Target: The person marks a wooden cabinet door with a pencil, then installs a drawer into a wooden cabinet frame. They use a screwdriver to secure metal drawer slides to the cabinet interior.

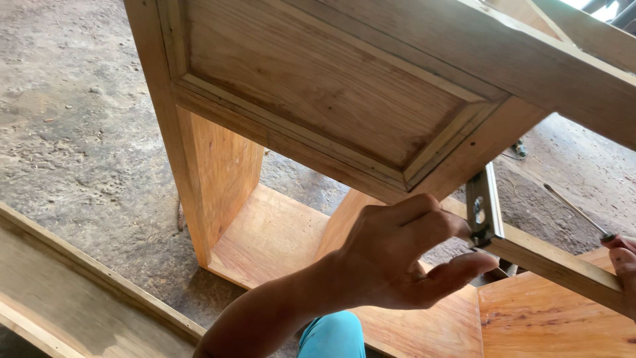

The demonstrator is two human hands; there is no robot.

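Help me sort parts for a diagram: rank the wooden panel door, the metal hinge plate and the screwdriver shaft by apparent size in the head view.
1. wooden panel door
2. metal hinge plate
3. screwdriver shaft, thinner but similar length, so this order is unsure.

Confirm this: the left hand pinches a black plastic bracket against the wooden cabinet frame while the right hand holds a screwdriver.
Not quite. In the head view the bracket is bare silver metal, not black plastic. The rest holds: the left hand pinches it against the pale wooden cabinet frame, and the right hand holds a thin-shafted screwdriver.
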